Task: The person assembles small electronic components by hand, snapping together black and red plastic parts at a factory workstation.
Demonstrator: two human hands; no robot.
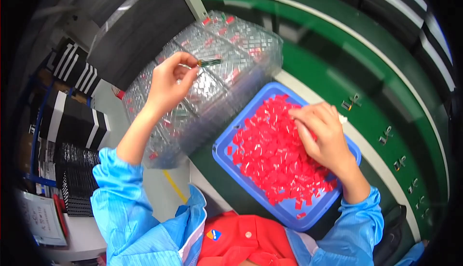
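Observation:
My left hand (174,80) is raised over a stack of clear plastic trays (226,80). Thumb and fingertips pinch one end of a small thin dark green part (211,63) with a yellowish end. Its exact kind is too small to make out. On the right, my right hand (322,133) is above a blue plastic tray (221,156) heaped with small glossy red pieces (270,145). The thumb and fingers of that hand come together at the heap's far side. Whatever lies between those fingertips is hidden.
A green conveyor belt (333,63) with a pale edge curves along the far and right side. Several small metal parts (351,103) lie spaced out on it. The clear trays' compartments hold red and green bits. Stacked black trays (77,169) stand at the left.

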